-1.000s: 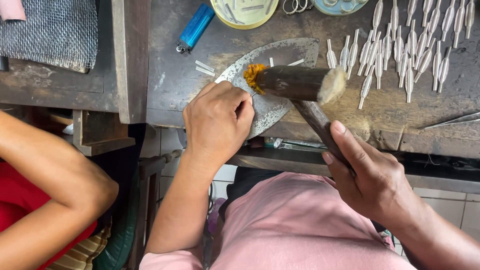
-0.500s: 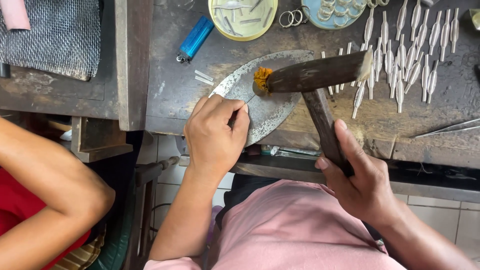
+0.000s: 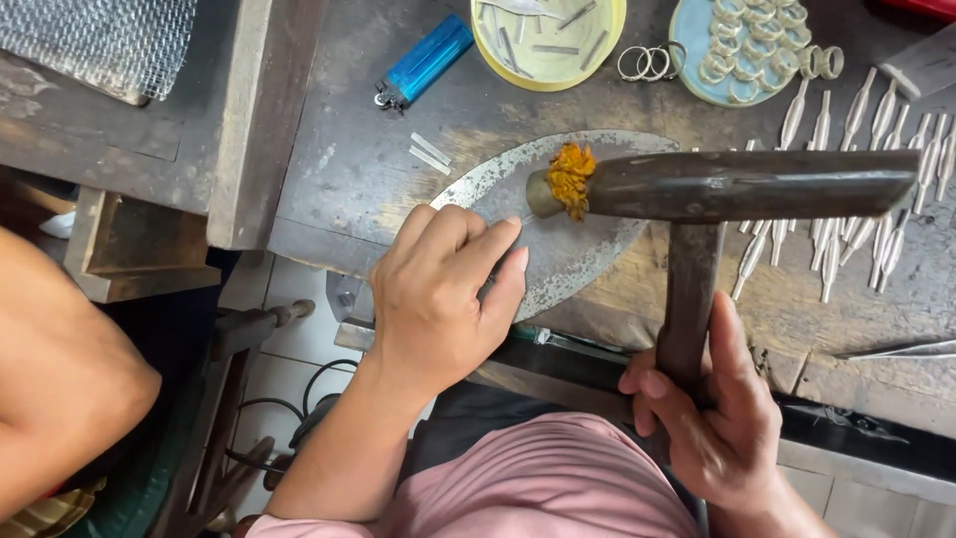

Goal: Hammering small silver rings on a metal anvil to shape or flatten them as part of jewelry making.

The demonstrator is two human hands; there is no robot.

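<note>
Two hands were busy at our scarred dark wooden workbench [image 3: 378,169]. Our right hand [image 3: 712,418] was clenched around the dark wooden handle of a long dark hammer [image 3: 737,184], whose head hung sideways over the worn oval grey metal plate [image 3: 568,249] lying on the bench. One end of that head had a frayed orange tuft, and it sat right above the plate's upper middle.

Our left hand [image 3: 443,289] rested on the near edge of the plate, fingertips pinched together on something thin on the metal. We honestly couldn't tell what it was, too small and mostly hidden under the fingers.

Just beyond the plate were a couple of short pale metal strips [image 3: 430,154], and further up a translucent blue lighter [image 3: 423,62]. Next to that sat a shallow yellow dish [image 3: 609,52] with thin metal bits in it, then a few loose silver rings [image 3: 647,63], then a light blue dish [image 3: 687,60] full of pale ring pieces. Off to the right, rows of small tapered silver pieces [image 3: 856,179] were laid out on the bench, partly behind the hammer head. A grey woven mesh cloth [image 3: 110,40] lay at the top left, and somebody else's bare arm [image 3: 60,389] showed at the left edge, well apart from our hands.
</note>
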